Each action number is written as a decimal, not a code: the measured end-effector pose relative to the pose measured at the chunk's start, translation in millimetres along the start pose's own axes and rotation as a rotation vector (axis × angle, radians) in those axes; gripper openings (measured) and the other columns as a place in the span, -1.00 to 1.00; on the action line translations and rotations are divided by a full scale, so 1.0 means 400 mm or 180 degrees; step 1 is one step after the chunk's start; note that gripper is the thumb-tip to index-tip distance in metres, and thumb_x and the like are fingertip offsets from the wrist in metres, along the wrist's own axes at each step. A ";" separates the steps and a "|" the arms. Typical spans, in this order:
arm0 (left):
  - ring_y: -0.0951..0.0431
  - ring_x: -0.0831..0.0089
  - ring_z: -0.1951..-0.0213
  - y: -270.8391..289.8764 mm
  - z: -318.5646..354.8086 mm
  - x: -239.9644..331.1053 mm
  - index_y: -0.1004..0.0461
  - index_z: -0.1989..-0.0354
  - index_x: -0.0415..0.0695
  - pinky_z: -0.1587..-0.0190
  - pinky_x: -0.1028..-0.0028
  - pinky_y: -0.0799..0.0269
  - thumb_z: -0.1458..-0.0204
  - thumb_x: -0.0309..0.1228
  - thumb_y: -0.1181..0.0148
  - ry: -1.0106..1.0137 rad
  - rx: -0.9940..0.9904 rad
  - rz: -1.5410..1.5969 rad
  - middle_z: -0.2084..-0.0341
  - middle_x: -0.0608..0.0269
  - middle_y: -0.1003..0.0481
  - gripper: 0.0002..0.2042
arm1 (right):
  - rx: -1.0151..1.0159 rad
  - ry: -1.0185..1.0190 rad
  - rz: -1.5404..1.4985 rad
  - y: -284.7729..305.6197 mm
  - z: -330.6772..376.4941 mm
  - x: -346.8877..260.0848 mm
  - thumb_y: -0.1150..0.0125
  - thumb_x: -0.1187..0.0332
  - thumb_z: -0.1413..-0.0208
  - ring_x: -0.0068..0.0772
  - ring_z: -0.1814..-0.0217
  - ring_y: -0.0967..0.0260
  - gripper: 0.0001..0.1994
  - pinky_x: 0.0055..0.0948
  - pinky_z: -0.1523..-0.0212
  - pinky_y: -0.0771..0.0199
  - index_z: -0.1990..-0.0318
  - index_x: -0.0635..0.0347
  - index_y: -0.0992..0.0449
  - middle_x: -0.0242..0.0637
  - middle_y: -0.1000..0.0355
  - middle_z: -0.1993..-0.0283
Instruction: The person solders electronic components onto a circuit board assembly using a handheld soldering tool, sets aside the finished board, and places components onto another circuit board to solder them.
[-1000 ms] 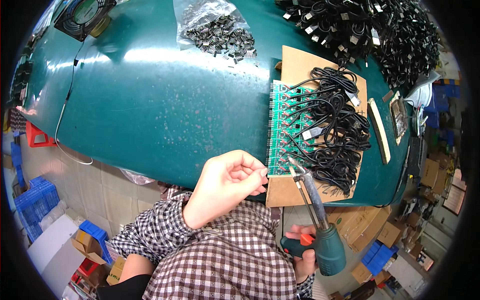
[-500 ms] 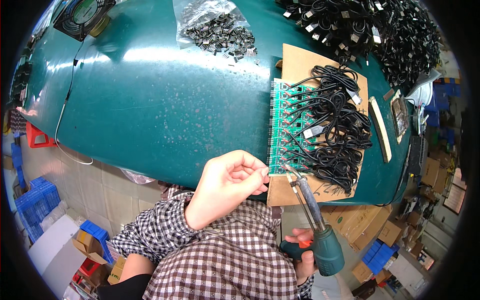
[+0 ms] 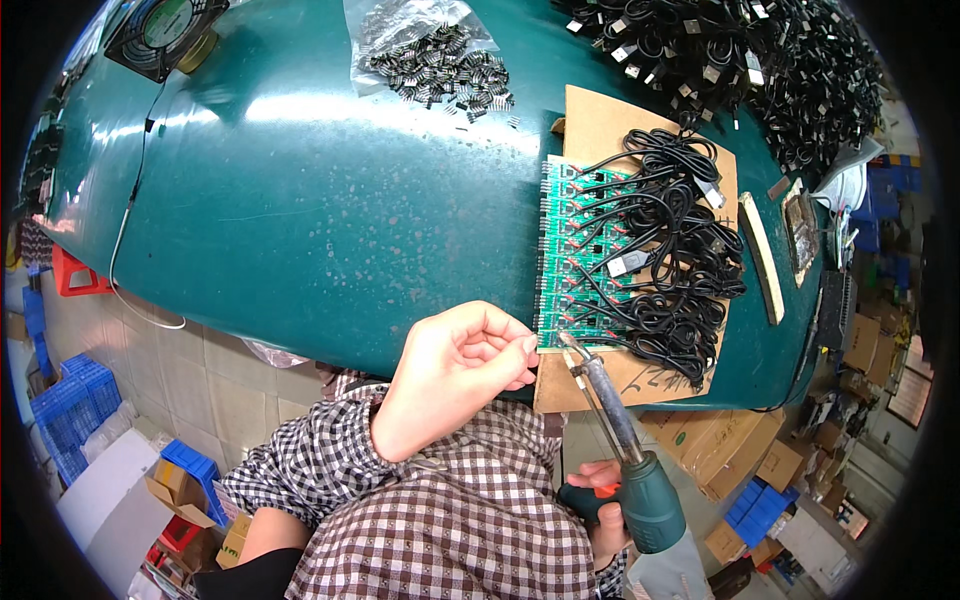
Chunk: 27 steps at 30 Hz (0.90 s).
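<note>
My right hand (image 3: 604, 510) grips a soldering gun (image 3: 655, 505) by its dark green handle, a finger by the orange-red trigger. The gun's metal barrel and thin side tube slant up and left to the near end of a green circuit board panel (image 3: 575, 232). Its tip appears at the board's surface; contact is hard to make out. My left hand (image 3: 455, 365) is closed in a pinch beside the panel's near left corner; anything between the fingertips is hidden. Black cables (image 3: 680, 215) with USB plugs run from the boards in coiled bundles. Panel and cables rest on a cardboard sheet (image 3: 590, 115).
A plastic bag with small black pin connectors (image 3: 440, 70) lies at the back of the green table (image 3: 330, 220). Piled USB cables (image 3: 700, 50) fill the far right. A fan (image 3: 165, 35) stands far left. A wooden strip (image 3: 762, 260) lies right of the cardboard.
The soldering gun's tip has shifted slightly left and nearer to me over the panel's near end. My left hand and the panel stay in place.
</note>
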<state>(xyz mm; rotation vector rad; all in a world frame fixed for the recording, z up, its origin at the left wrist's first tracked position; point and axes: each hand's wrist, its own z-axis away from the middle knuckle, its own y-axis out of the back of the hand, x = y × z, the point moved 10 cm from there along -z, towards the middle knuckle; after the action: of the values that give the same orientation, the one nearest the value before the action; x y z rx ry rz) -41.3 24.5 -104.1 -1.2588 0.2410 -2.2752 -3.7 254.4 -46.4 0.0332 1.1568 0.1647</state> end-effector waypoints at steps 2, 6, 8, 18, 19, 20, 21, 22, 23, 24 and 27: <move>-0.56 0.50 0.40 -0.001 0.000 0.001 -0.39 0.31 -0.34 0.31 0.55 -0.53 -0.06 -0.50 -0.11 -0.0031 -0.0011 -0.0031 0.42 0.11 -0.51 -0.86 | 0.0000 -0.0047 -0.0019 0.004 0.004 0.009 -0.21 -0.02 0.07 -0.19 0.17 -0.33 -0.43 -0.22 0.26 -0.56 0.23 0.42 -0.32 -0.01 -0.30 0.27; -0.56 0.49 0.39 -0.001 0.001 -0.001 -0.39 0.30 -0.34 0.31 0.55 -0.53 -0.06 -0.50 -0.11 -0.0055 -0.0007 -0.0035 0.42 0.10 -0.51 -0.86 | 0.0038 0.0074 0.0002 0.017 0.007 0.019 -0.20 -0.01 0.06 -0.20 0.17 -0.32 -0.45 -0.23 0.26 -0.56 0.23 0.42 -0.31 -0.03 -0.29 0.28; -0.56 0.49 0.39 -0.001 0.000 -0.001 -0.39 0.30 -0.34 0.31 0.55 -0.53 -0.06 -0.50 -0.11 -0.0055 -0.0017 -0.0026 0.42 0.10 -0.51 -0.86 | 0.0003 0.0121 -0.0022 0.019 0.010 0.023 -0.19 0.00 0.05 -0.21 0.15 -0.30 -0.46 -0.24 0.26 -0.56 0.23 0.42 -0.31 -0.05 -0.28 0.28; -0.56 0.49 0.38 -0.002 -0.002 0.000 -0.38 0.31 -0.35 0.30 0.55 -0.53 -0.05 -0.52 -0.09 0.0002 -0.0053 -0.0034 0.41 0.10 -0.51 -0.88 | -0.0211 0.0116 -0.0149 -0.003 0.008 0.019 -0.14 0.03 -0.01 -0.28 0.15 -0.28 -0.51 -0.34 0.21 -0.54 0.24 0.42 -0.32 -0.08 -0.27 0.28; -0.56 0.49 0.38 -0.002 -0.001 0.001 -0.38 0.31 -0.35 0.30 0.55 -0.53 -0.05 -0.53 -0.09 -0.0008 -0.0056 -0.0044 0.41 0.10 -0.51 -0.88 | -0.0224 0.0121 -0.0144 -0.006 0.007 0.017 -0.14 0.03 -0.02 -0.28 0.16 -0.29 -0.51 -0.34 0.21 -0.54 0.24 0.42 -0.32 -0.08 -0.27 0.28; -0.56 0.49 0.38 -0.002 -0.001 0.000 -0.38 0.31 -0.35 0.30 0.55 -0.53 -0.05 -0.53 -0.09 -0.0003 -0.0064 -0.0040 0.41 0.10 -0.51 -0.88 | -0.0227 0.0119 -0.0153 -0.006 0.006 0.016 -0.14 0.03 -0.02 -0.28 0.17 -0.29 -0.51 -0.34 0.21 -0.54 0.25 0.42 -0.32 -0.07 -0.27 0.28; -0.56 0.49 0.38 -0.002 -0.001 0.000 -0.38 0.31 -0.35 0.30 0.54 -0.53 -0.05 -0.53 -0.09 0.0001 -0.0072 -0.0036 0.41 0.10 -0.51 -0.88 | -0.0241 0.0142 -0.0137 -0.008 0.005 0.013 -0.14 0.03 -0.02 -0.28 0.17 -0.30 -0.51 -0.33 0.21 -0.54 0.25 0.42 -0.32 -0.06 -0.27 0.28; -0.56 0.49 0.38 -0.002 -0.001 0.000 -0.38 0.31 -0.35 0.30 0.54 -0.53 -0.05 -0.53 -0.09 0.0005 -0.0079 -0.0031 0.41 0.10 -0.51 -0.88 | -0.0245 0.0156 -0.0135 -0.008 0.005 0.013 -0.14 0.03 -0.02 -0.28 0.18 -0.30 -0.51 -0.33 0.21 -0.54 0.25 0.42 -0.32 -0.05 -0.27 0.28; -0.56 0.48 0.38 -0.002 -0.001 0.001 -0.38 0.31 -0.35 0.30 0.54 -0.53 -0.05 -0.53 -0.09 -0.0006 -0.0074 -0.0029 0.41 0.10 -0.51 -0.88 | -0.0263 0.0152 -0.0149 -0.008 0.004 0.014 -0.14 0.03 -0.02 -0.28 0.18 -0.30 -0.51 -0.33 0.21 -0.54 0.26 0.42 -0.32 -0.05 -0.27 0.28; -0.56 0.48 0.38 -0.002 -0.001 0.001 -0.38 0.31 -0.35 0.30 0.54 -0.53 -0.05 -0.53 -0.09 -0.0017 -0.0070 -0.0027 0.41 0.10 -0.51 -0.88 | -0.0279 0.0165 -0.0119 -0.008 0.004 0.014 -0.14 0.03 -0.03 -0.28 0.18 -0.30 -0.51 -0.33 0.21 -0.54 0.26 0.42 -0.32 -0.05 -0.27 0.28; -0.57 0.48 0.39 -0.001 -0.002 0.001 -0.39 0.32 -0.35 0.31 0.55 -0.53 -0.05 -0.53 -0.10 -0.0047 -0.0039 -0.0060 0.41 0.10 -0.51 -0.88 | -0.0306 0.0160 -0.0086 -0.007 0.004 0.020 -0.14 0.03 -0.02 -0.27 0.18 -0.30 -0.51 -0.31 0.21 -0.54 0.27 0.41 -0.32 -0.05 -0.27 0.28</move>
<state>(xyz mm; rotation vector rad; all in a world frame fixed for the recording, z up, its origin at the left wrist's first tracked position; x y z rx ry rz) -42.3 24.5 -103.9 -1.2887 0.2388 -2.2829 1.3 253.1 -53.2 -0.0718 1.1977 0.1977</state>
